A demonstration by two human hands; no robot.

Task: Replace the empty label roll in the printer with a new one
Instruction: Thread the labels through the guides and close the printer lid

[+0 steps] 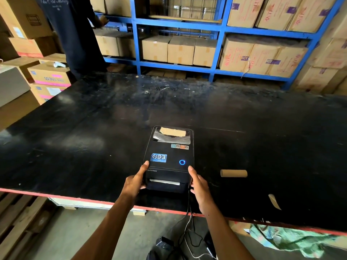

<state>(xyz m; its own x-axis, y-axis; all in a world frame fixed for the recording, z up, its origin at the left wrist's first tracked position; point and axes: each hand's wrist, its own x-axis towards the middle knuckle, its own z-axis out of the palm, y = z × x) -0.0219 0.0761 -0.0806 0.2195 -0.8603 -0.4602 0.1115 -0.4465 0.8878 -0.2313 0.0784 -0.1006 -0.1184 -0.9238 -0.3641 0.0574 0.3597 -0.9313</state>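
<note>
A black label printer point(167, 155) sits near the front edge of a black table point(93, 128), lid down, with a blue ring light lit on top. Through its rear window a cardboard-coloured piece shows. My left hand point(135, 182) grips the printer's front left corner, thumb on top. My right hand point(198, 186) holds the front right corner the same way. An empty cardboard roll core point(233, 173) lies on its side on the table to the right of the printer. A white strip shows in the front slot.
A person in a dark shirt point(71, 30) stands at the far left by blue shelving point(217, 30) full of cartons. Cables point(188, 222) hang from the printer over the red table edge. A paper scrap point(274, 201) lies front right. Boxes stack at left.
</note>
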